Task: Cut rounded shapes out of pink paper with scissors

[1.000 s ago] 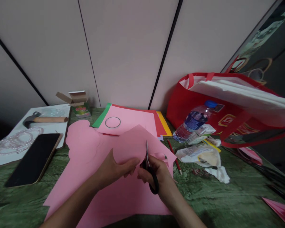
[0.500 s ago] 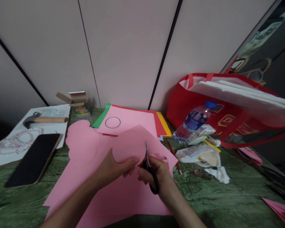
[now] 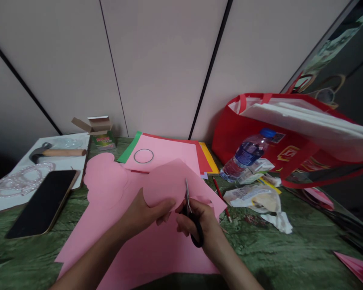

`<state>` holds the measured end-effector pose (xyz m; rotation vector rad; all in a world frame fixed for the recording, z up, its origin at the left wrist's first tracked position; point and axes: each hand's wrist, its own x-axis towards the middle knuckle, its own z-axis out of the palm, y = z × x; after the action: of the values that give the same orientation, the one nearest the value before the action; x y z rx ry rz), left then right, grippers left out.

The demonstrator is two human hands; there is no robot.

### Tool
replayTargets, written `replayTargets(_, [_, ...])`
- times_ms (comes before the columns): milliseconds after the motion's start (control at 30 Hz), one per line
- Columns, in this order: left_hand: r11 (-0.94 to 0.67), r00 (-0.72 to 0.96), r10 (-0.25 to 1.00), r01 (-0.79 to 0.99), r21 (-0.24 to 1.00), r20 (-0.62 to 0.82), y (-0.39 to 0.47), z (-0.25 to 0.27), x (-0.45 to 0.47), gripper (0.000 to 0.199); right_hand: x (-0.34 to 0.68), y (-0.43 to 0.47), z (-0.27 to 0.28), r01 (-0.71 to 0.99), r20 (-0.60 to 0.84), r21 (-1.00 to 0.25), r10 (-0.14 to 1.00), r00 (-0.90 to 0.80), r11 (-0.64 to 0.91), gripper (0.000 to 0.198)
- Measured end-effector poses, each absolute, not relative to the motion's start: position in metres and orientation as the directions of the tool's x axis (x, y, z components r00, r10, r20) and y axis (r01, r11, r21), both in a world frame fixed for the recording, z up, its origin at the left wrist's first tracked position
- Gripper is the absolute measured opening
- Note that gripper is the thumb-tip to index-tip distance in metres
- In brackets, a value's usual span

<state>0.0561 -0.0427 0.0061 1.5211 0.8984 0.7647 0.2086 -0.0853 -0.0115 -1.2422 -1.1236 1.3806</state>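
Note:
My left hand (image 3: pixel 153 209) pinches a piece of pink paper (image 3: pixel 165 183) with a rounded outline, thumb on top and fingers beneath. In my right hand (image 3: pixel 201 221) are black-handled scissors (image 3: pixel 195 227), their blades pointing away from me at the right edge of the held paper. Whether the blades are fully closed is hard to make out. Below both hands lie larger pink sheets (image 3: pixel 157 257). Several cut pink rounds (image 3: pixel 105 181) lie overlapping to the left of my left hand.
Coloured sheets with a thin ring (image 3: pixel 143 156) on top lie at the back. To the left are a phone (image 3: pixel 44 203), a hammer (image 3: pixel 60 152), beads (image 3: pixel 24 179) and a small box (image 3: pixel 103 141). Rightward are a red pencil (image 3: pixel 222 199), a bottle (image 3: pixel 248 155), wrappers (image 3: pixel 254 197) and a red bag (image 3: pixel 230 129).
Almost nothing differs. The scissors' handle and my right-hand fingers have shifted very slightly; my left hand keeps its hold on the paper in the same place.

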Motion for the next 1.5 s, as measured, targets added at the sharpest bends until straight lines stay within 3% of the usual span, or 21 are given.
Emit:
replayTargets(567, [-0.046, 0.466, 0.885, 0.107, 0.993, -0.009, -0.043, 0.006, 0.055, 0.032, 0.207, -0.085, -0.003, -0.041, -0.145, -0.988, 0.989, -0.039, -0.147, 0.012])
replayTargets(1500, [0.038, 0.433, 0.896, 0.148, 0.988, -0.099, -0.044, 0.009, 0.057, 0.017, 0.21, -0.085, -0.011, -0.133, -0.195, -0.97, 0.979, -0.065, -0.202, 0.026])
